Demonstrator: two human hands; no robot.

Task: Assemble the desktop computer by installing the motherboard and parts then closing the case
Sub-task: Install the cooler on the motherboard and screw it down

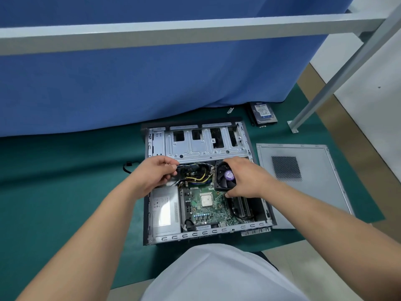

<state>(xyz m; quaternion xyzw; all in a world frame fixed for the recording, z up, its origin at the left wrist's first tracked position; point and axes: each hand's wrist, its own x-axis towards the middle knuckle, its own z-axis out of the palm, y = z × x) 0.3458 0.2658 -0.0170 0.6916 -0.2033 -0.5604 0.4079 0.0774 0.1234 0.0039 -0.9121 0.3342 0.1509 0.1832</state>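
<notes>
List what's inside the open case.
Inside the case: motherboard with bare CPU, power supply, cables. Right hand holds the fan; beneath it is hidden.

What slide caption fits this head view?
Right hand holds cooler fan above bare CPU; left hand pinches cables.

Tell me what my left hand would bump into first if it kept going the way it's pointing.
Most likely the bundle of cables right at the left hand's fingertips, then the cooling fan held by the right hand. Depth is hard to judge here.
</notes>
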